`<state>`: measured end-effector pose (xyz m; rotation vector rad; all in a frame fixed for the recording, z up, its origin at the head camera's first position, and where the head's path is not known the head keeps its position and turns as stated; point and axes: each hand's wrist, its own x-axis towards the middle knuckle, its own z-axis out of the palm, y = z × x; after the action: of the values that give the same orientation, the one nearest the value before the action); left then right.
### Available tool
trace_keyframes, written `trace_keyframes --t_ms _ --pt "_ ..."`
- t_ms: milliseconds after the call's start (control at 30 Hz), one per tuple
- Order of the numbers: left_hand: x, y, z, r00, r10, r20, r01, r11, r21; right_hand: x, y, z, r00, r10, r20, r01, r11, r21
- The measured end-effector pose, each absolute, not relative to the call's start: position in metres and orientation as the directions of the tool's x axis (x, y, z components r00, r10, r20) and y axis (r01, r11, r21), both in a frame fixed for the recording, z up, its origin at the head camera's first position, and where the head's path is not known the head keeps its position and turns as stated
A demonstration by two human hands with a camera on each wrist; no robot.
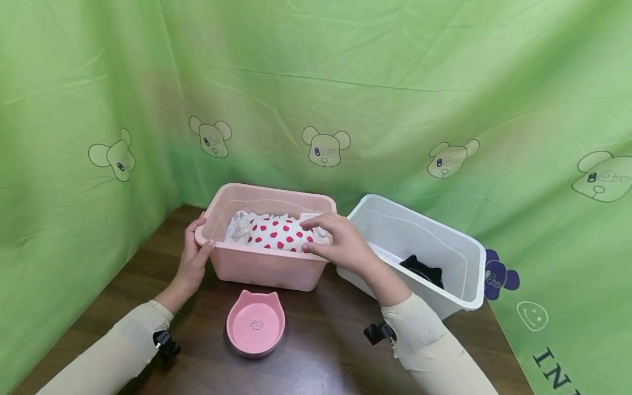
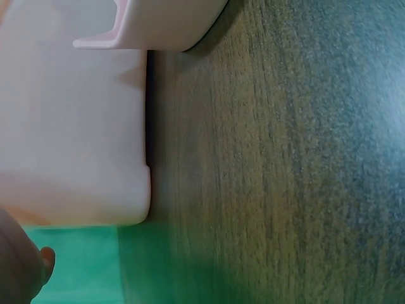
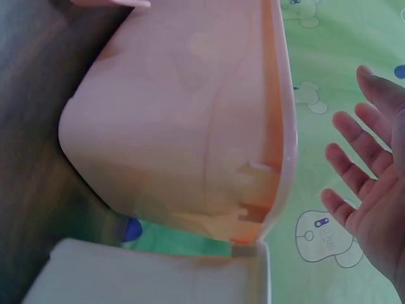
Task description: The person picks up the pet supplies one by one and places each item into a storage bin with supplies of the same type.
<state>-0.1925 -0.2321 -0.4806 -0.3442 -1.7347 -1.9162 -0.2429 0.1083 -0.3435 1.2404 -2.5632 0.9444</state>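
My left hand (image 1: 193, 258) grips the left end of a pink plastic bin (image 1: 266, 269), its thumb on the front rim and fingers at the outer side. Inside the bin lies a white cloth item (image 1: 280, 233) with red spots and ruffled ends. Over the bin's right end hovers my right hand (image 1: 340, 241), thumb and fingers apart with nothing between them; the right wrist view shows this hand (image 3: 373, 171) spread above the rim. In front of the bin, a pink cat-eared bowl (image 1: 255, 328) with a paw print sits on the table.
To the right, a white bin (image 1: 415, 233) stands at an angle, close against the pink one. A black cat-eared dish (image 1: 423, 271) lies in it. Green printed curtain (image 1: 385, 109) hangs behind the brown wooden table (image 1: 197, 362).
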Motion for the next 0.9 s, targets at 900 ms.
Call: trace_keyframes --t_ms 900 --pt "-0.185 -0.238 -0.472 -0.880 -0.170 0.443 0.454 -0.034 0.890 -0.187 0.104 -0.384 -0.518 -0.659 0.545 -0.838 0.264 -0.477"
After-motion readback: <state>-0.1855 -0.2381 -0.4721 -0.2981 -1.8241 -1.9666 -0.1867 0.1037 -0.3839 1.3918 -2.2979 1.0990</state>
